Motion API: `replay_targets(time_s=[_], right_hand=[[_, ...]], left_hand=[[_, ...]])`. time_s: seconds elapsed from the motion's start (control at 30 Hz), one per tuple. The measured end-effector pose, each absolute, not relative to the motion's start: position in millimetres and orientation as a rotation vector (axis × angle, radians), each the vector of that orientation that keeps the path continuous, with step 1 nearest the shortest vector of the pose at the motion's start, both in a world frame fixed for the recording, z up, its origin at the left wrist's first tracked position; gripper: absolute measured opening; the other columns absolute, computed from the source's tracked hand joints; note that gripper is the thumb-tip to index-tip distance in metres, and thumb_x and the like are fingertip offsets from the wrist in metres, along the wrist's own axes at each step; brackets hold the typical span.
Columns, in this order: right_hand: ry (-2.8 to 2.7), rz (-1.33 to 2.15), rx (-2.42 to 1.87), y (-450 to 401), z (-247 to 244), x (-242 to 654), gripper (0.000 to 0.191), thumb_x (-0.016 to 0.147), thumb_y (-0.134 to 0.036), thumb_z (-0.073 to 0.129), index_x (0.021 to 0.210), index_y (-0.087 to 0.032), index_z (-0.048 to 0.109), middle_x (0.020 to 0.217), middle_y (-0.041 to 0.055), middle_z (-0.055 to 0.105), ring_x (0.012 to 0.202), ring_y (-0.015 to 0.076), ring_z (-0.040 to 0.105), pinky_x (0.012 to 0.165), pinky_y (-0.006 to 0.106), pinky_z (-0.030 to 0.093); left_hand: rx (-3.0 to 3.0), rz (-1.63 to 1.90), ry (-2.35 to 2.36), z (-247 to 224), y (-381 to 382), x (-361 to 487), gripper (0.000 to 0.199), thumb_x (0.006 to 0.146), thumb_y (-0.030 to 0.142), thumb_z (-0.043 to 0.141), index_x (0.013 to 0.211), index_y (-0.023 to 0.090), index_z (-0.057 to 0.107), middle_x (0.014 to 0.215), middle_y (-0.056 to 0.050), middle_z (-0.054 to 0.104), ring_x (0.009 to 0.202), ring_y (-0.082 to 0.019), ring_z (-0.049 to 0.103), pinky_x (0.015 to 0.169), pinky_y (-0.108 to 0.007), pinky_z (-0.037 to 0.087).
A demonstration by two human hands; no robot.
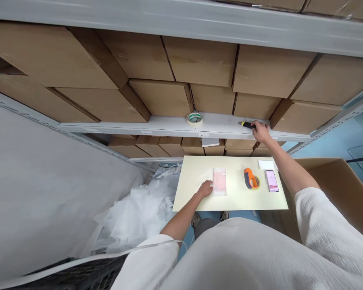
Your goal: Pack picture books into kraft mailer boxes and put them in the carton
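Observation:
A flat pink packet in a clear sleeve point(219, 182) lies on the pale yellow tabletop point(193, 167). The curled fingers of my left hand point(205, 188) pinch its left edge. Further up, my right hand point(261, 131) reaches to the shelf and is closed around the end of a black and yellow utility knife point(247, 125), whose tip points left. Its blade is too small to make out. On the tabletop, right of the packet, lies an orange and blue tape dispenser point(251, 179) with a roll of tape in it.
A phone point(271, 181) and a white card point(266, 164) lie at the table's right. A tape roll point(195, 119) sits on the shelf edge point(169, 125) before stacked cardboard boxes point(199, 60). White plastic bags point(145, 209) pile up left; an open carton point(329, 181) stands right.

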State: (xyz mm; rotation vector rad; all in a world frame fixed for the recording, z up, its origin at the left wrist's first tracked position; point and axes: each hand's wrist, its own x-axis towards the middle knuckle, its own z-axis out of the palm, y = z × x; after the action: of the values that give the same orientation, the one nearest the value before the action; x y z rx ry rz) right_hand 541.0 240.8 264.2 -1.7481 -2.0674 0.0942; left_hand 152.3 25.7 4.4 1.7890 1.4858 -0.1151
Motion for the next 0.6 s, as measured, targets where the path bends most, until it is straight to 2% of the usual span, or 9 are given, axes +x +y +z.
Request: replay_targets(time_s=[0.2, 0.3, 0.43, 0.5, 0.6], right_hand=[[-2.057, -0.030, -1.631, 227.4, 267.2, 536.6, 0.034, 0.095, -0.025, 0.047, 0.121, -0.022, 0.069, 0.139, 0.0175, 0.066, 0.127, 0.0375, 0.054, 0.109, 0.058, 0.039], [-2.073, -0.031, -1.497, 201.6, 269.0, 519.3, 0.034, 0.099, -0.025, 0.045, 0.121, -0.024, 0.071, 0.145, 0.0153, 0.063, 0.132, 0.0361, 0.053, 0.110, 0.057, 0.040], [-2.078, 0.264, -1.314, 154.1, 241.5, 479.6, 0.031, 0.101, -0.026, 0.046, 0.118, -0.025, 0.072, 0.141, 0.0137, 0.067, 0.134, 0.0342, 0.056, 0.113, 0.056, 0.044], [-2.037, 0.489, -1.304, 126.8, 209.6, 456.6, 0.029, 0.100, -0.026, 0.048, 0.116, -0.026, 0.072, 0.133, 0.0117, 0.071, 0.131, 0.0321, 0.060, 0.113, 0.054, 0.047], [-1.885, 0.861, -1.464, 83.4, 147.3, 424.6, 0.028, 0.096, -0.023, 0.051, 0.114, -0.024, 0.073, 0.125, 0.0107, 0.073, 0.118, 0.0276, 0.067, 0.109, 0.048, 0.053]], left_hand=[[1.763, -0.099, 1.515, 9.6, 22.8, 155.9, 0.053, 0.093, 0.021, 0.058, 0.146, 0.022, 0.064, 0.157, -0.011, 0.063, 0.147, -0.028, 0.058, 0.125, -0.041, 0.043], [1.749, -0.095, 1.523, 11.5, 20.6, 154.4, 0.052, 0.094, 0.022, 0.058, 0.145, 0.020, 0.064, 0.158, -0.014, 0.062, 0.146, -0.029, 0.058, 0.124, -0.041, 0.044], [1.731, -0.099, 1.534, 9.6, 15.7, 148.1, 0.052, 0.096, 0.023, 0.056, 0.147, 0.019, 0.062, 0.160, -0.014, 0.059, 0.147, -0.030, 0.057, 0.124, -0.041, 0.043], [1.728, -0.097, 1.532, 7.9, 12.6, 143.6, 0.053, 0.097, 0.023, 0.054, 0.150, 0.018, 0.060, 0.162, -0.015, 0.057, 0.149, -0.029, 0.056, 0.125, -0.041, 0.043], [1.736, -0.073, 1.514, 5.8, 8.3, 137.9, 0.054, 0.098, 0.021, 0.053, 0.151, 0.016, 0.059, 0.164, -0.015, 0.054, 0.151, -0.030, 0.054, 0.126, -0.042, 0.042]])
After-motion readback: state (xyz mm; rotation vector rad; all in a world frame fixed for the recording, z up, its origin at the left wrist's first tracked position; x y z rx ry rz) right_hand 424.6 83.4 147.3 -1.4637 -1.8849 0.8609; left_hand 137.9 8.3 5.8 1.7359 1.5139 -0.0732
